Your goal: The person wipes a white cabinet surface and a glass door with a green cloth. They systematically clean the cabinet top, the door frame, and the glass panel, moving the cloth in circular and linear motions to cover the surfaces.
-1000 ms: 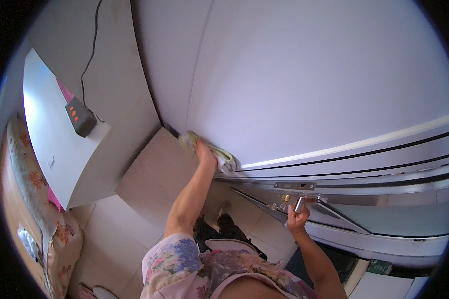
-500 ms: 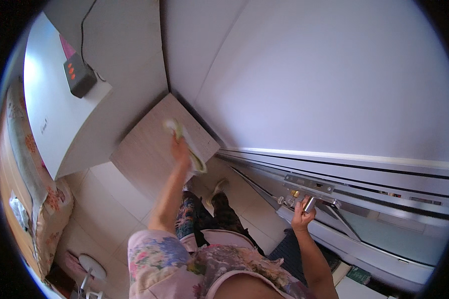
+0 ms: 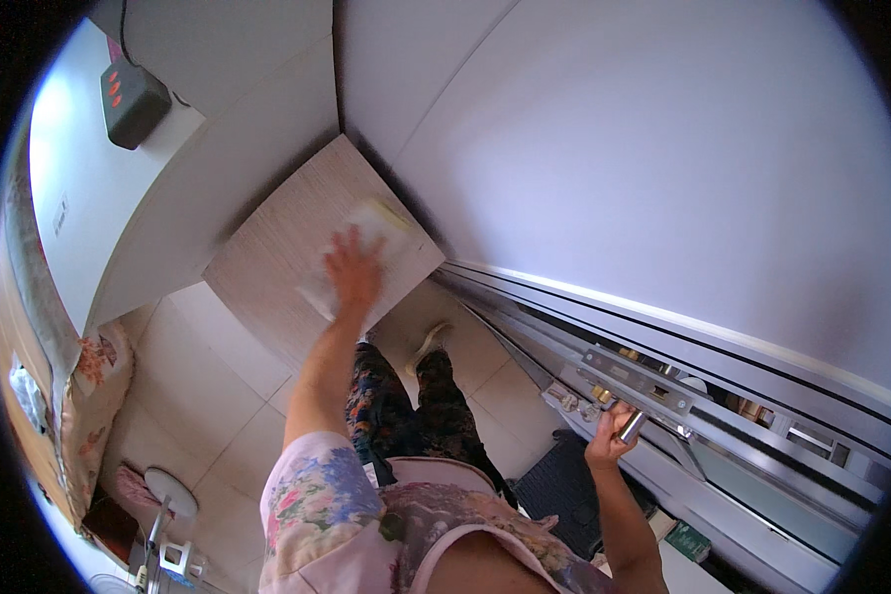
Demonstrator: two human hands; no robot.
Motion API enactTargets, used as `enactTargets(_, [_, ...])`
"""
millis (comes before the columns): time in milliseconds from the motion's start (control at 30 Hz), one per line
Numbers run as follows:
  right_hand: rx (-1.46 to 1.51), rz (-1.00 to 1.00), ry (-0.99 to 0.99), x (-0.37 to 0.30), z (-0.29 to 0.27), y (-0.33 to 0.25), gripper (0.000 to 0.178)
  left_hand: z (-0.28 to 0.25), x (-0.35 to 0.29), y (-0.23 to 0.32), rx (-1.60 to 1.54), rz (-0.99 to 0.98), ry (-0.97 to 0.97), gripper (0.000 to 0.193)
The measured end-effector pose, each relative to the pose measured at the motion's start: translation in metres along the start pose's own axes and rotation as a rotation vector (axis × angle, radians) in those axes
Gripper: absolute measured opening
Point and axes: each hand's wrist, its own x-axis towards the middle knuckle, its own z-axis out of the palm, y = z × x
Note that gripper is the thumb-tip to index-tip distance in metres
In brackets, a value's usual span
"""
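My left hand (image 3: 354, 275) lies with spread fingers on a pale cloth (image 3: 391, 226), somewhat smeared by motion. The cloth, whitish with a yellow-green edge, rests flat on a square light wood-grain top (image 3: 277, 233) in the corner between the walls. At the right, the fingers of my right hand (image 3: 607, 445) wrap round a silver door handle (image 3: 633, 428). Beside it a metal lock plate (image 3: 653, 381) is set in the edge of a door. A brass-coloured piece shows next to my fingers.
A dark power strip (image 3: 137, 104) with orange-red sockets sits on a white surface at upper left. Flowered fabric (image 3: 99, 371) hangs at the left. Below it stands a white round-topped object (image 3: 171, 492) on the tiled floor (image 3: 208, 396). A dark mat (image 3: 564, 490) lies near the door.
My left hand has come down from above the wooden top and spread over the cloth, which was gripped and folded before. My right hand stays on the handle. The view has shifted slightly.
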Motion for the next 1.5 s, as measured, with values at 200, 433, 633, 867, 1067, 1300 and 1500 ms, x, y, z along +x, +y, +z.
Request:
enactTargets(200, [-0.007,-0.051,-0.031,-0.009,-0.009,0.022,0.009,0.004,-0.048,0.041,0.055,0.578,-0.212,0.05])
enactTargets(433, [-0.092,-0.06,-0.029,-0.012,-0.009,0.022,0.013,-0.016,0.027,-0.039,0.094,-0.043,0.055,0.053])
enactTargets(633, [-0.05,-0.035,0.021,-0.005,0.001,0.009,0.019,-0.067,0.114,-0.075,-0.141,-0.428,-0.085,0.053])
enactTargets(867, [-0.026,0.003,0.022,-0.021,-0.011,0.026,0.022,-0.055,0.105,-0.01,0.047,-0.136,-0.086,0.054])
enactTargets(1067, [0.04,0.052,0.03,-0.005,0.0,-0.001,0.006,-0.032,0.035,0.001,0.012,0.164,-0.019,0.051])
enactTargets(1300, [0.113,-0.096,0.051,-0.002,0.004,0.004,0.026,-0.044,-0.078,-0.077,-0.035,0.411,-0.262,0.051])
enactTargets(1500, [0.011,-0.083,0.091,-0.004,0.004,0.004,0.014,-0.038,-0.099,-0.189,-0.155,-0.385,0.116,0.062])
